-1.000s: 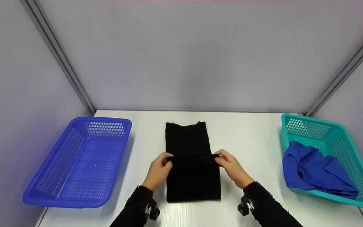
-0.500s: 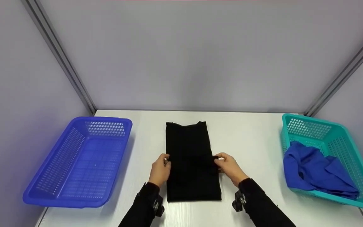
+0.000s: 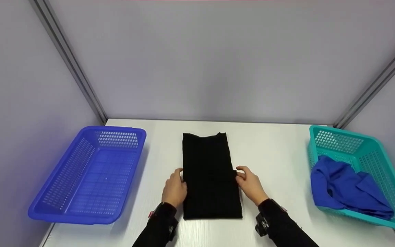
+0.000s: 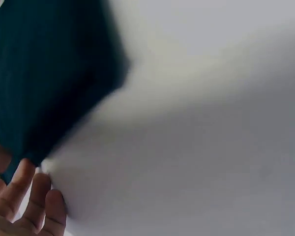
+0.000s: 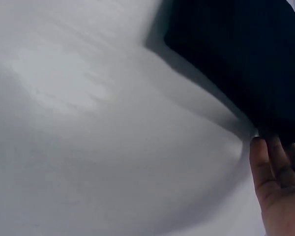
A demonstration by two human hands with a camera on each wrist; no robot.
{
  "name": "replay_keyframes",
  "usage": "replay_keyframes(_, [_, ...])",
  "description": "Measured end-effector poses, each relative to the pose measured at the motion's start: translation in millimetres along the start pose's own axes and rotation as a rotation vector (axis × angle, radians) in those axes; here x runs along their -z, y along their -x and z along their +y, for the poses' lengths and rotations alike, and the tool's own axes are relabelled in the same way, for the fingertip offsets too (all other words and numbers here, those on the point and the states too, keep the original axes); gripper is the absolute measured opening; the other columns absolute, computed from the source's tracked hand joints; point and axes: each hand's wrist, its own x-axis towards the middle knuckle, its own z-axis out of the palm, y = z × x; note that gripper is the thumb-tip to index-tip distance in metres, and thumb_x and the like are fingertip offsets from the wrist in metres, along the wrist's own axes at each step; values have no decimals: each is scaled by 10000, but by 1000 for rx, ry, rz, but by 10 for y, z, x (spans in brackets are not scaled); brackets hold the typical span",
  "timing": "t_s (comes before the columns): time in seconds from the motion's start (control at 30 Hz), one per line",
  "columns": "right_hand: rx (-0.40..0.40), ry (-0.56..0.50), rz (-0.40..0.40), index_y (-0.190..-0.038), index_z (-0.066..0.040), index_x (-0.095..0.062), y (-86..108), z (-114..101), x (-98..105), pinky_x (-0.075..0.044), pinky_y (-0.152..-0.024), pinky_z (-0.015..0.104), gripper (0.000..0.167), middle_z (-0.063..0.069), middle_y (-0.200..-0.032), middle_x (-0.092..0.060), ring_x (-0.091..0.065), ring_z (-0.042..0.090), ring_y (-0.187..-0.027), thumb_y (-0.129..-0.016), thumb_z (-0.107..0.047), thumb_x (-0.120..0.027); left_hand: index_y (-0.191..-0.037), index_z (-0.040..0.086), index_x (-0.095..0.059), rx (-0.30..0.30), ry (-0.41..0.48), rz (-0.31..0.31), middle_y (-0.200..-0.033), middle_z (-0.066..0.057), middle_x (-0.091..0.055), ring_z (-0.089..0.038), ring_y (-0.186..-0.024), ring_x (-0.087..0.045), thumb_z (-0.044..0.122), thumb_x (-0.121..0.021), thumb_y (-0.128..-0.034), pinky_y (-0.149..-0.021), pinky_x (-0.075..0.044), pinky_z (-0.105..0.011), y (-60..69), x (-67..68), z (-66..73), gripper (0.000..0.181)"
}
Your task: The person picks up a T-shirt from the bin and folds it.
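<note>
A black garment (image 3: 209, 161) lies folded into a long rectangle on the white table, its far end dipping in a shallow curve. At its left edge is my left hand (image 3: 175, 189), thumb and fingers pinching the cloth's side; the left wrist view has the fingertips (image 4: 25, 169) at a corner of the cloth. My right hand (image 3: 251, 185) pinches a small bit of fabric jutting from the right edge, about halfway along. In the right wrist view its fingers (image 5: 263, 162) reach to the underside of the dark cloth (image 5: 236, 54).
An empty blue basket (image 3: 125, 212) stands on the left. On the right, a teal basket (image 3: 384, 164) holds a crumpled blue cloth (image 3: 346, 188). Grey panels (image 3: 211, 68) wall in the table (image 3: 269, 147) at the back and sides.
Both hands have lowered the folded-over layer, and its raised edge now lies flat against the garment. The hands stay at the two sides; the head view has shifted slightly.
</note>
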Motion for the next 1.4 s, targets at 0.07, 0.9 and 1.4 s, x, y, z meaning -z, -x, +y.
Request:
replay_keyframes(0.07, [70,90,2,-1374,14,-559,53,28,2,-554,-925,475,404,264,-1304,-651,-676,375,-1140,-973,-22,-595,-1396,59,-547,-70,-72,-1,-1112,-151,-605,-343,-900,-591,28,-669,-935,-735,-504,-478,60,14,-18,479])
replay_keyframes(0.9, [968,797,-50,-1162,-144,-647,811,483,4,-454,-1051,537,376,101,-1437,-596,-533,373,-1344,-839,-228,-821,-1014,208,-601,-761,-445,-235,-1058,34,-524,-163,-925,-480,211,-711,-942,-792,-439,-334,692,210,-308,131])
replay_keyframes(1.4, [1212,790,99,-1010,-94,-654,777,599,105,-546,-927,437,163,116,-1201,-728,-704,296,-1096,-1002,-124,-494,-912,141,-652,-975,-656,-56,-970,8,-619,-164,-844,-583,61,-758,-803,-701,-504,-290,681,198,-355,172])
